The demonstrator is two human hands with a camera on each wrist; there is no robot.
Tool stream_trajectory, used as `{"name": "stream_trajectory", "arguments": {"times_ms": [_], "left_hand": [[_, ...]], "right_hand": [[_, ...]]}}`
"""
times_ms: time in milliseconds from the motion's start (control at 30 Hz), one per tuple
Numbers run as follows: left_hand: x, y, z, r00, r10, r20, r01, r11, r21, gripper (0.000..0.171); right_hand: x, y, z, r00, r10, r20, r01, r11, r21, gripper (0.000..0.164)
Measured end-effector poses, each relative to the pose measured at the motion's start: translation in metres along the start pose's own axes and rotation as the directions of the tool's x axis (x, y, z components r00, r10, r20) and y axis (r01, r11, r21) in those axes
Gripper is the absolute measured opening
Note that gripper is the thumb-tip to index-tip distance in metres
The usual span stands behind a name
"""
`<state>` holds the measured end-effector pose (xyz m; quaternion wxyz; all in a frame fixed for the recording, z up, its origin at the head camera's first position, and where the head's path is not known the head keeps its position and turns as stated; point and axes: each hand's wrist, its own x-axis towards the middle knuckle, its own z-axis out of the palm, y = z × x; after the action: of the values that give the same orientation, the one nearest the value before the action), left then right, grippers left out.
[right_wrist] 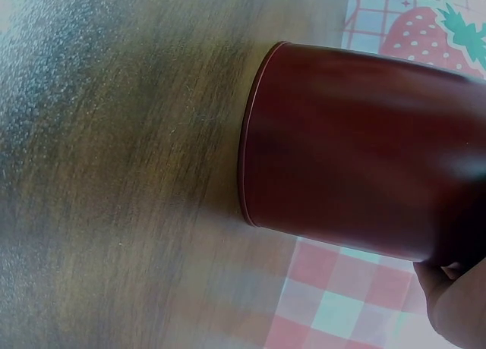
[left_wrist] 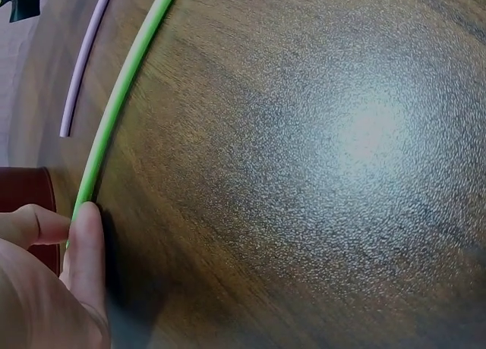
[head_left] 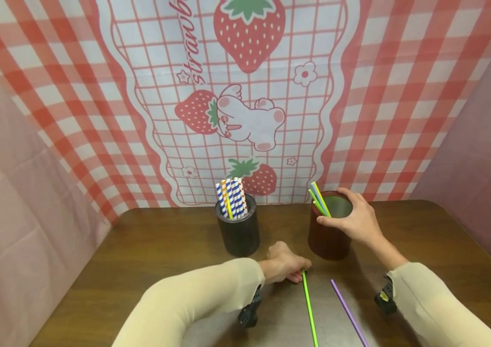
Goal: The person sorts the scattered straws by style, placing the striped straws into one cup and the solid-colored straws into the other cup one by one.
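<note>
My left hand (head_left: pixel 283 262) pinches the far end of a green straw (head_left: pixel 309 308) between thumb and finger, low over the table; the left wrist view shows the straw (left_wrist: pixel 121 95) running away from the fingertips. Beside it lies a purple straw (head_left: pixel 349 313), untouched. With thumb and fingers spread round the upper part, my right hand (head_left: pixel 360 219) holds a dark red cylindrical cup (head_left: pixel 327 241), which stands upright. Several plain green, blue and yellow straws (head_left: pixel 320 200) lean inside it on the left. In the right wrist view the cup's side (right_wrist: pixel 357 152) fills much of the picture.
A black cup (head_left: pixel 240 236) with several striped paper straws (head_left: pixel 232 197) and a yellow one stands left of the red cup. Behind the brown wooden table (head_left: pixel 141 250) hangs a red-and-white checked cloth (head_left: pixel 384 120) with strawberries. Pink cloth (head_left: pixel 33 202) hangs at the sides.
</note>
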<state>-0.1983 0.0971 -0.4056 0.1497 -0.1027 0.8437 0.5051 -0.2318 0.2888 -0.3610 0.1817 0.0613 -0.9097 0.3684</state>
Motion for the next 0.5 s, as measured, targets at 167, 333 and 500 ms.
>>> {"name": "stream_trajectory", "arguments": {"times_ms": [167,333,500], "left_hand": [[0.002,-0.002,-0.009,1.000,0.017,0.022,-0.017,0.999,-0.033,0.018],[0.009,0.008,-0.026,0.997,0.057,0.046,-0.053,0.995,-0.090,0.014],[0.009,0.033,-0.044,0.990,0.143,-0.001,-0.142,0.982,-0.121,0.015]], "right_hand": [[0.000,0.001,0.002,1.000,-0.006,-0.005,0.006,1.000,0.002,0.091],[0.000,0.000,0.002,1.000,-0.012,-0.011,0.012,1.000,0.008,0.091],[-0.001,0.001,0.001,1.000,-0.007,-0.014,0.007,1.000,0.008,0.090]]}}
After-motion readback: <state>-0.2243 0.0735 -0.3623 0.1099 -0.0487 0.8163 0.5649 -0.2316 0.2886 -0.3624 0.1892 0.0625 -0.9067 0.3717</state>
